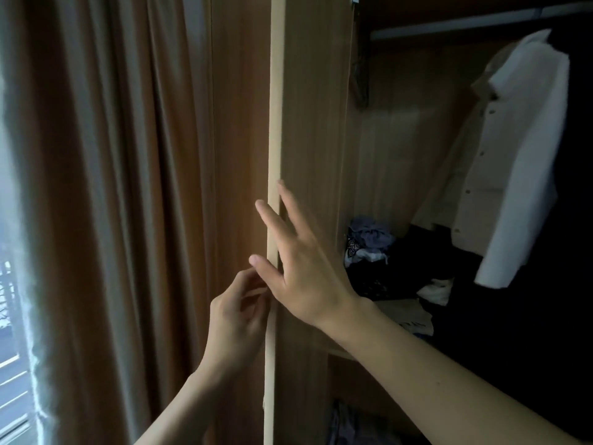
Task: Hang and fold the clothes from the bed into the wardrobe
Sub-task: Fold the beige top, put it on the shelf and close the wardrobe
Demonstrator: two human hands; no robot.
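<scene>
The wardrobe door (308, 130) stands open, its pale edge running down the middle of the view. My right hand (301, 268) lies against that edge with straight, spread fingers. Just below, my left hand (237, 319) has its fingers curled round the door's edge from the outer side. Inside the wardrobe a white buttoned shirt (513, 162) hangs from the rail (475, 25). Dark garments (564, 239) hang to its right. A heap of dark and bluish clothes (385, 261) lies on the shelf below.
Brown curtains (128, 187) hang left of the wardrobe, with a bright window (12, 284) at the far left. More folded cloth (346, 425) shows on a lower shelf.
</scene>
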